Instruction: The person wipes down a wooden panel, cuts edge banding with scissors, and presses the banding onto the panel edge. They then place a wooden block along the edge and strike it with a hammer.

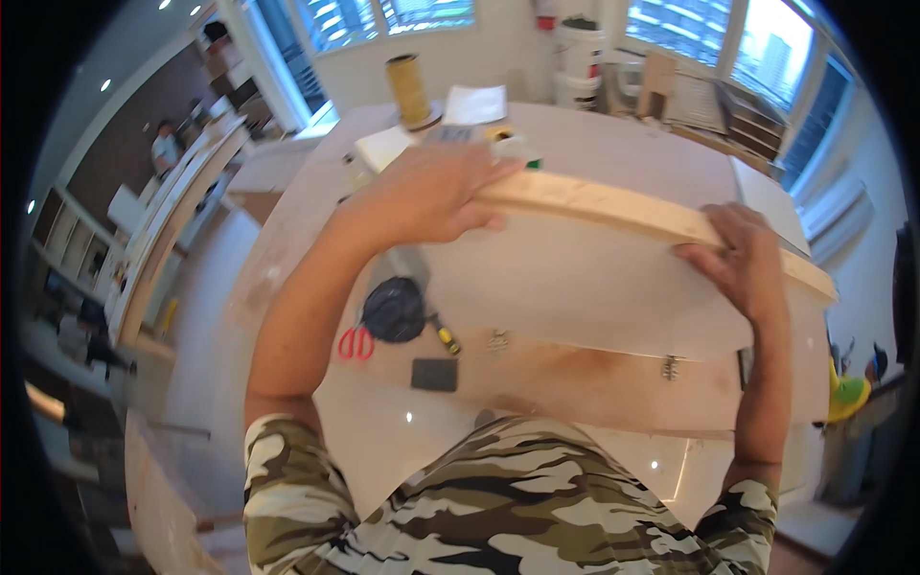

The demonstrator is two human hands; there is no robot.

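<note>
A long pale wooden strip (613,206) is held up in front of me, slanting down toward the right. My left hand (436,192) is closed round its left end. Farther along, my right hand (743,257) grips it, with the right end sticking out beyond. Below the strip lies a large pale sheet (575,287) on the table. Nearer me are a black round object (394,310), a yellow-and-black utility knife (445,333), red scissor handles (356,345), a dark rectangular pad (434,375) and small metal pieces (671,368).
Behind my left hand stand a yellow roll (407,88) and white paper (475,103) on the wooden tabletop (623,129). White buckets (579,67) are stacked beyond the far edge. Another person (165,146) is at the far left.
</note>
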